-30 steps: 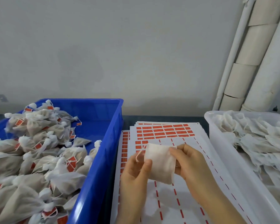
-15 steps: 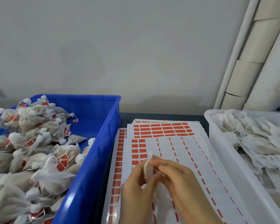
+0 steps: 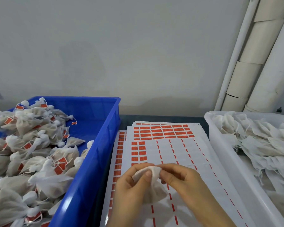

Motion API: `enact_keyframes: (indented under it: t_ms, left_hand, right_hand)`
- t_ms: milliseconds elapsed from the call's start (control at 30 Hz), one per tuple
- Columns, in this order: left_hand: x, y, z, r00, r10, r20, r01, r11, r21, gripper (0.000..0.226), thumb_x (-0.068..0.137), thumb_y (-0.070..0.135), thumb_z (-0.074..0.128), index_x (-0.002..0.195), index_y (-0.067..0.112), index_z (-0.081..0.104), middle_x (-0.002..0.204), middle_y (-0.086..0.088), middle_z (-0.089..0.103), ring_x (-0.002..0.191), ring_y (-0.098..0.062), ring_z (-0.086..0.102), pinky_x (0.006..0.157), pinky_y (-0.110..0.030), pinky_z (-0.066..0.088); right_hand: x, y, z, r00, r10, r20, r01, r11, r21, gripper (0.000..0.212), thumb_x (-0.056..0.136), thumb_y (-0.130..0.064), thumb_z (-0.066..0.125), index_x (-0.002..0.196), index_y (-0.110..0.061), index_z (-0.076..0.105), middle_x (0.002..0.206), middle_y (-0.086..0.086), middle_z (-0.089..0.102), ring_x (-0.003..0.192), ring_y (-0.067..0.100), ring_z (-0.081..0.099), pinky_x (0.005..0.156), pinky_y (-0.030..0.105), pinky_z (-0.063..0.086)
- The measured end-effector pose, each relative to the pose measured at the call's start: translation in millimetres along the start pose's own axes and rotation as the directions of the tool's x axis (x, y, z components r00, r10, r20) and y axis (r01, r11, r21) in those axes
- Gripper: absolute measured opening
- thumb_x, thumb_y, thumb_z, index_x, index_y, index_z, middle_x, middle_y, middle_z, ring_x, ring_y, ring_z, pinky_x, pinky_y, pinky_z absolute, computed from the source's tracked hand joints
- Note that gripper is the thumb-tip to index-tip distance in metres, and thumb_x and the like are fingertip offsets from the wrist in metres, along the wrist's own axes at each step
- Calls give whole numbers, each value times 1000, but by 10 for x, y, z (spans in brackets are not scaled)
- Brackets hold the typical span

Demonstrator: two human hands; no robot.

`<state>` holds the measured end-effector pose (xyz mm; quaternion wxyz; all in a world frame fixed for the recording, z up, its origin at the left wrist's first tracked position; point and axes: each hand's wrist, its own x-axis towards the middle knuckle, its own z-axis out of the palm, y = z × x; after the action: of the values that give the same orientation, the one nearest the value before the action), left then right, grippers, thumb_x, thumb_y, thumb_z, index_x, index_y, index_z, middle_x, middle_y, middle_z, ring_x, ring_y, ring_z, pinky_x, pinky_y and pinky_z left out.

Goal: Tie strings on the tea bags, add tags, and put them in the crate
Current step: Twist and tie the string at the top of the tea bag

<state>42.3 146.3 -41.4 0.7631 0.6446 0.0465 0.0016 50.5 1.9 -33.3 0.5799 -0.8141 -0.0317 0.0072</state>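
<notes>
Nearest the camera, the left hand (image 3: 129,187) and right hand (image 3: 184,177) hold one tea bag (image 3: 152,181) between them, raised just above the tag sheets (image 3: 179,149). The bag's long axis runs near to far: its gathered neck points away from the person and its fuller body hangs toward them. The left fingers (image 3: 138,167) are curled round the neck with the thumb pressed on its front. The right fingers (image 3: 170,167) are pressed together and pinch the neck's right edge. The body of the bag sits below and between both sets of fingers. The sheets lie stacked on the bench (image 3: 162,118), with red tags remaining at the left and far rows. A blue crate (image 3: 105,141) just left of the sheets holds tied, tagged bags (image 3: 44,161). A white tub (image 3: 220,153) just right of them holds loose untied bags (image 3: 261,145). Beyond stand a grey wall (image 3: 138,54), a white pipe (image 3: 233,63) and leaning cardboard tubes (image 3: 252,71).
</notes>
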Motion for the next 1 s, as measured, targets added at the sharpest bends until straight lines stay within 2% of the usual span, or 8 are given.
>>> enact_keyframes:
  t_ms: [133,233,333,533,667,800,900,1000]
  left_hand:
    - [46,-31,-15,999,-24,-24,23,999,-30,16,75,19,73,89,25,68,95,9,69,92,-17,63,56,-16,50]
    - [57,-59,24,998,11,-63,-1,988,154,34,67,26,80,96,34,64,96,24,61,91,-8,57,46,-4,43]
    - [65,-112,52,995,74,-67,-50,951,306,39,65,29,83,95,40,60,97,34,52,89,2,51,46,4,37]
    - [91,-155,40,987,143,-68,-102,902,419,50,66,29,84,98,50,52,90,45,49,87,11,50,49,2,36]
    - [91,-191,47,985,172,-24,-144,885,442,56,65,22,83,103,47,49,90,46,53,87,5,58,52,7,35]
    - [82,-221,32,989,146,28,-143,883,448,62,65,21,83,105,49,45,89,44,53,90,24,47,51,4,38]
    - [91,-260,26,992,123,41,-128,874,469,58,66,26,84,104,50,47,83,32,62,86,18,54,52,3,40]
    - [93,-264,22,992,111,53,-123,864,489,52,66,25,83,100,48,51,82,31,62,85,17,56,51,3,39]
  right_hand:
    - [17,6,-15,1000,9,-27,-10,1000,-17,7,84,-33,63,79,-37,63,67,-28,64,72,-5,61,54,1,42]
    - [11,16,-27,996,-40,-80,38,999,-28,8,83,-30,65,77,-35,64,70,-27,65,77,-9,59,57,0,43]
    - [-12,28,-4,983,-140,-115,123,981,-150,13,82,-30,66,74,-38,61,73,-27,63,82,-12,56,62,-3,39]
    - [-12,54,53,927,-326,-187,250,906,-342,23,85,-28,62,69,-40,50,75,-32,53,90,-18,47,66,-7,33]
    - [-35,32,67,902,-352,-250,265,909,-323,22,84,-28,59,70,-39,47,77,-32,51,81,-8,52,64,-5,35]
    - [-80,-43,45,872,-368,-322,301,923,-239,3,75,-38,49,72,-38,48,78,-27,56,83,-2,55,68,2,35]
    - [-108,-94,10,853,-358,-380,321,933,-160,5,71,-39,48,72,-35,51,76,-24,58,82,-5,57,66,0,38]
    - [-132,-125,-20,826,-359,-434,350,931,-104,6,71,-37,49,73,-33,53,74,-21,61,88,-15,54,69,-5,38]
